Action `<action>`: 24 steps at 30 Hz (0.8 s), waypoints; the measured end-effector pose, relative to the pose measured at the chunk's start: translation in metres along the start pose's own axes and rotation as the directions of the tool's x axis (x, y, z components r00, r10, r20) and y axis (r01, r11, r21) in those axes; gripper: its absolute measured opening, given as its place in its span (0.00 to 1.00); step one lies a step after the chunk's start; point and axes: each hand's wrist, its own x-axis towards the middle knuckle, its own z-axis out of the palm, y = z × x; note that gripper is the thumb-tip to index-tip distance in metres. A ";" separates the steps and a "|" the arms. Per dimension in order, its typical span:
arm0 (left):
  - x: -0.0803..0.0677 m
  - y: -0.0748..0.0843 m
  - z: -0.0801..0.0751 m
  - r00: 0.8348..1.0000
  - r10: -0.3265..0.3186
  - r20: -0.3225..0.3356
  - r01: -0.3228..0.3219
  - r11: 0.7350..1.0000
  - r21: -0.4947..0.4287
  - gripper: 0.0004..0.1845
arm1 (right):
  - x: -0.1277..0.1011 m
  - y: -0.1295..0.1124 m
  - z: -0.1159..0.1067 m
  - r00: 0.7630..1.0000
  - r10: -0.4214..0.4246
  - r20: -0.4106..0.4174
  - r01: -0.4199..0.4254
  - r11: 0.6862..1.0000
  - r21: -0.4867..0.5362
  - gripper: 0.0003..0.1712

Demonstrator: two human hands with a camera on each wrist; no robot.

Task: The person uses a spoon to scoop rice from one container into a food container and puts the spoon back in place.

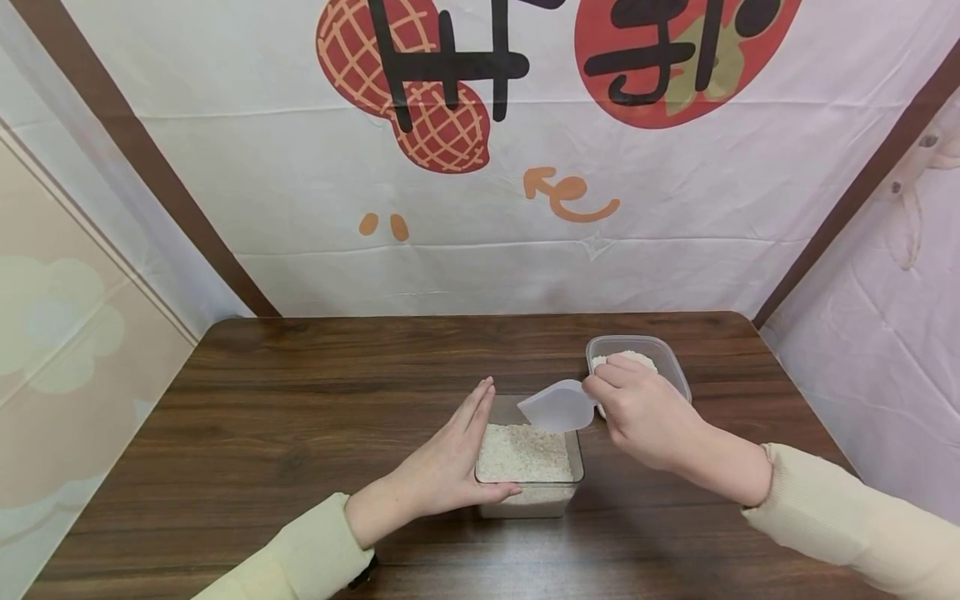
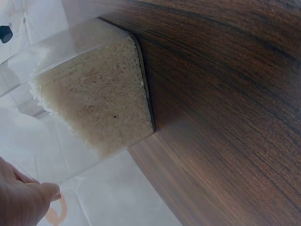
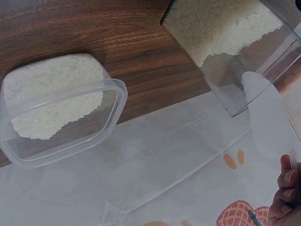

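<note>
A clear, straight-sided container (image 1: 577, 458) of white rice (image 1: 521, 457) stands near the middle of the table. My left hand (image 1: 450, 462) rests against its left side, fingers straight and thumb along the front rim. In the left wrist view the rice shows through the clear wall, and fingertips (image 2: 49, 190) are at the rim. My right hand (image 1: 648, 412) holds a translucent white scoop (image 1: 558, 407) by its handle, fingers curled round it. The scoop's tip points left over the container's back right part. In the right wrist view the scoop (image 3: 265, 113) overlaps the container's opening.
Behind my right hand sits a clear plastic tub (image 3: 120, 96) partly filled with white rice (image 3: 56, 84). It stands on the dark wooden table (image 1: 337, 375), toward the back right. A white printed cloth (image 1: 300, 275) hangs beyond the table's far edge.
</note>
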 end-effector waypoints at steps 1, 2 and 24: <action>0.000 0.000 0.000 1.000 0.001 -0.001 -0.001 1.000 -0.001 0.59 | 0.000 0.000 0.001 1.000 -0.011 0.006 0.011 1.000 -0.003 0.12; 0.000 0.000 0.000 1.000 0.001 -0.002 -0.001 1.000 -0.001 0.59 | 0.001 -0.001 0.002 1.000 -0.021 0.016 0.021 1.000 -0.005 0.12; 0.000 0.001 -0.001 1.000 0.002 -0.003 -0.002 1.000 -0.009 0.58 | 0.007 -0.009 0.024 0.948 -0.113 0.299 0.141 0.987 -0.074 0.09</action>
